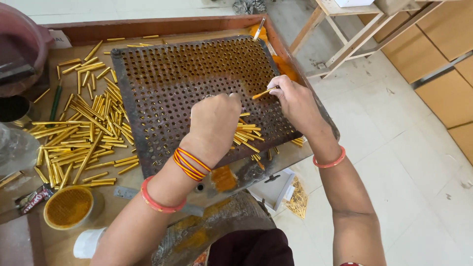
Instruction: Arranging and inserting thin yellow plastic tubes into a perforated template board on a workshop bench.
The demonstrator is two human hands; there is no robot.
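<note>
A thin golden metal tube (263,92) sits pinched between the thumb and fingers of our right hand (295,101), just above the rusty perforated metal plate (182,83) on the wooden tray (162,25). Our left hand (215,123) is curled shut over the plate (whether it holds anything, we cannot tell). A small bunch of tubes (246,135) lies between our hands; a loose pile of golden tubes (84,128) lies left of the plate.

A round yellow tin (68,207) sits near a wooden stool (345,29).
</note>
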